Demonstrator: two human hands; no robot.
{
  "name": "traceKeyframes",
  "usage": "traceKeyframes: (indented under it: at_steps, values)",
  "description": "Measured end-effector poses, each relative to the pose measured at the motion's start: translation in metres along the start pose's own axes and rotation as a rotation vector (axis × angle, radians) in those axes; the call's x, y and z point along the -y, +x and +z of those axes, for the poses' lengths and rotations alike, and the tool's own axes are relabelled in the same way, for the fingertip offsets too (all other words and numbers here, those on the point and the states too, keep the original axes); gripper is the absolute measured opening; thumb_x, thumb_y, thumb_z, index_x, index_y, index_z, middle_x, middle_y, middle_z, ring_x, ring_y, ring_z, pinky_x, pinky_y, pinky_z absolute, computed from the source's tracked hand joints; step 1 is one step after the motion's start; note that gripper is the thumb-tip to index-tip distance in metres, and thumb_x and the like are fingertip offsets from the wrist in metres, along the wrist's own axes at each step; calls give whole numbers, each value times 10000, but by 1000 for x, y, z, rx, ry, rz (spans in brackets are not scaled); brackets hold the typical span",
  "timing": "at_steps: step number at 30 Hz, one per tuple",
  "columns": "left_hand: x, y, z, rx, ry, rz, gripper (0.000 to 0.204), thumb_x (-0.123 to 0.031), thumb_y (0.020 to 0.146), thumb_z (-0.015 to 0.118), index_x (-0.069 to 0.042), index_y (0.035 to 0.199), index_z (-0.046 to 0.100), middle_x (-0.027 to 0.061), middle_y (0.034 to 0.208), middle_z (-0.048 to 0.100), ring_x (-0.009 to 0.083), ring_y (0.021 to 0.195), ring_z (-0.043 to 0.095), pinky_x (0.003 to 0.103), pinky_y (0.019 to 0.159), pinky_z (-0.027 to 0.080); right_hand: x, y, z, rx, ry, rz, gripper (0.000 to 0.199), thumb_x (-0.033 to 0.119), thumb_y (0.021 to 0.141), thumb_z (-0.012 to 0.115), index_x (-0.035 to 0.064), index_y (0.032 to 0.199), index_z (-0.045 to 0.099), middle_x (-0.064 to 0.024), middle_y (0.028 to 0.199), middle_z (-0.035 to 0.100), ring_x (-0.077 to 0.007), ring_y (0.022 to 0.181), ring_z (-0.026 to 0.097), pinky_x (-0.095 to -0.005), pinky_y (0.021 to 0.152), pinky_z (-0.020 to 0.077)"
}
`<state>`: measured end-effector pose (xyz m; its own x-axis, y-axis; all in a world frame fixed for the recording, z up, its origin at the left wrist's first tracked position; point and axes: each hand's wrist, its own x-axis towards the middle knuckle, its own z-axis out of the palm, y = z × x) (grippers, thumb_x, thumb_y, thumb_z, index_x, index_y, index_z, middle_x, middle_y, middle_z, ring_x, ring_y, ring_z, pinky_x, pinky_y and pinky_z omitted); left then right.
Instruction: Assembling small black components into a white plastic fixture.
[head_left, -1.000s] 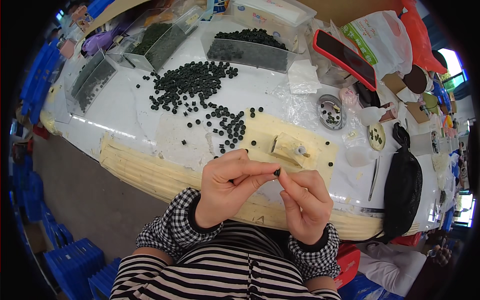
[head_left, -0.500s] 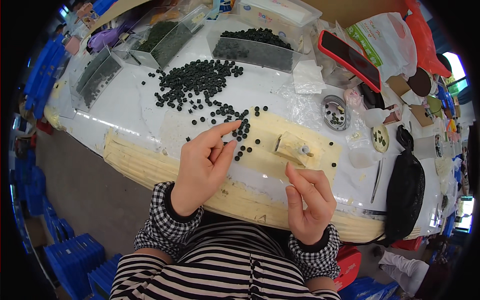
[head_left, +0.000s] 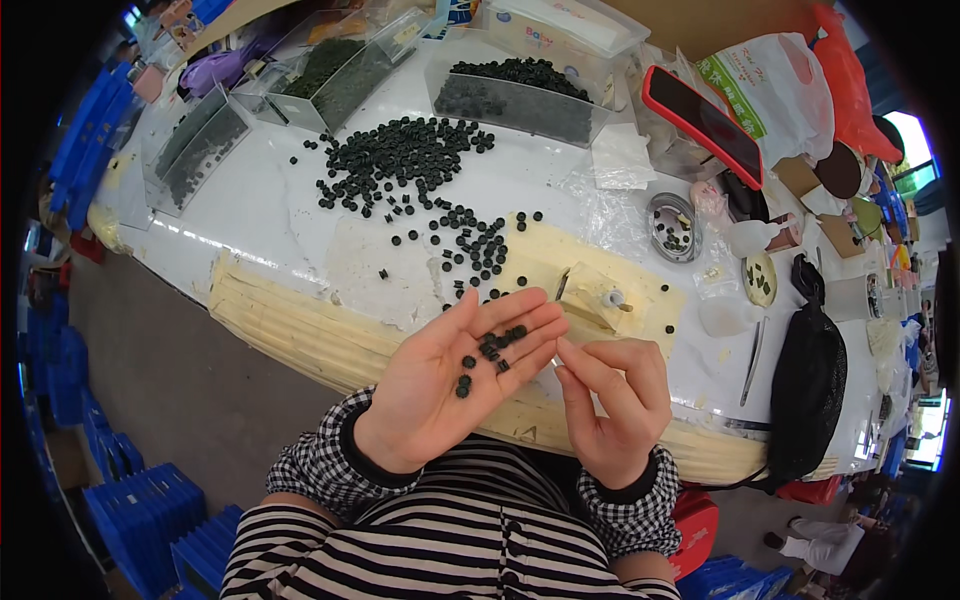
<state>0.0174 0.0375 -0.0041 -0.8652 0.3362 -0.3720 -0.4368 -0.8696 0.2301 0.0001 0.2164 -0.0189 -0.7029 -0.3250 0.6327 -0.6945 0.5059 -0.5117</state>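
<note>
- Several small black round pieces [head_left: 487,352] lie in the upturned palm of the left hand [head_left: 455,385], which is spread flat and open, fingers pointing toward the table; it cups them loosely rather than clasping them.
- The right hand [head_left: 612,405] sits just beside it, thumb and forefinger drawn together near the tips of the left fingers; from where I stand it may be pinching one tiny piece, but I cannot tell.
- Both wrists come out of black-and-white checked cuffs [head_left: 322,470], over a striped top.
- Just past the hands is a pale yellow foam pad [head_left: 560,265] on the white table [head_left: 250,200], and on it a small yellow block with a short white peg [head_left: 600,298] standing up from it.
- A big scatter of the same black pieces [head_left: 400,160] is spread over the table beyond the pad, with a thinner trail running down onto it.
- Farther back stand clear plastic bins [head_left: 520,95] filled with more black pieces.
- To the right lie a red-cased phone [head_left: 700,122], a small round metal tin [head_left: 672,225], tweezers [head_left: 752,360] and a black pouch [head_left: 805,385] near the table's edge.
</note>
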Motion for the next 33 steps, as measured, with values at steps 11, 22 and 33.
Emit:
traceKeyframes:
  at_steps: [11,22,33]
  values:
    - [9,-1,4,58,113,-96,555,-348,1058,230,57,1429,304,198,1424,396,247,1330,389,399,1138,300,4,5,-1,81,-81,42,344,-8,667,757,66,1000,715,-43,848,602,-226,757,535,-319,645,443]
    - [19,6,-20,71,198,-140,244,-156,1000,504,-19,1172,609,51,1041,632,104,924,572,266,878,481,8,1,-1,-89,53,118,332,-16,646,783,74,962,736,-30,788,553,-204,721,499,-299,624,409]
    - [5,13,-19,53,216,-104,250,-67,969,521,-37,1205,598,68,1015,645,20,565,354,168,526,316,-5,11,-20,-113,-39,228,271,-47,759,703,37,1016,707,-81,836,571,-211,770,547,-297,658,440]
